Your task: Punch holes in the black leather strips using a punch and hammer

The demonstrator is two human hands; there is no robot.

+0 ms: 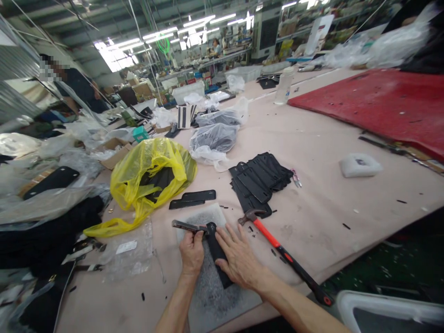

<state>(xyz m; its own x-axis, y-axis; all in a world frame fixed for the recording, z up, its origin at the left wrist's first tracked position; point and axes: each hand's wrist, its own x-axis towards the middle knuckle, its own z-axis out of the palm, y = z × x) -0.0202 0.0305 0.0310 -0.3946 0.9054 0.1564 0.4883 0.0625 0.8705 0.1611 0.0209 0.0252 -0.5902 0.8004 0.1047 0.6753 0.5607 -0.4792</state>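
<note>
My left hand (192,255) is closed around a dark metal bar-like tool (187,226), whose right end meets the top of a black strip piece (217,254). The tool's exact kind is unclear. My right hand (241,256) lies with fingers spread, fingertips and thumb resting on the strip's right side. Under the strip is a worn grey board (204,310). A hammer (274,243) with a red and black handle lies right of my right hand. Beyond it, black flat pieces (255,178) overlap in a pile. Two more black strips (194,198) lie behind the board.
A yellow plastic bag (121,178) with black material stands at left, near clear bags (215,138). Small snips (296,178) lie by the pile. A white wrapped block (360,165), a bottle (283,87) and a red sheet (374,99) are to the right. A person (78,88) is at far left.
</note>
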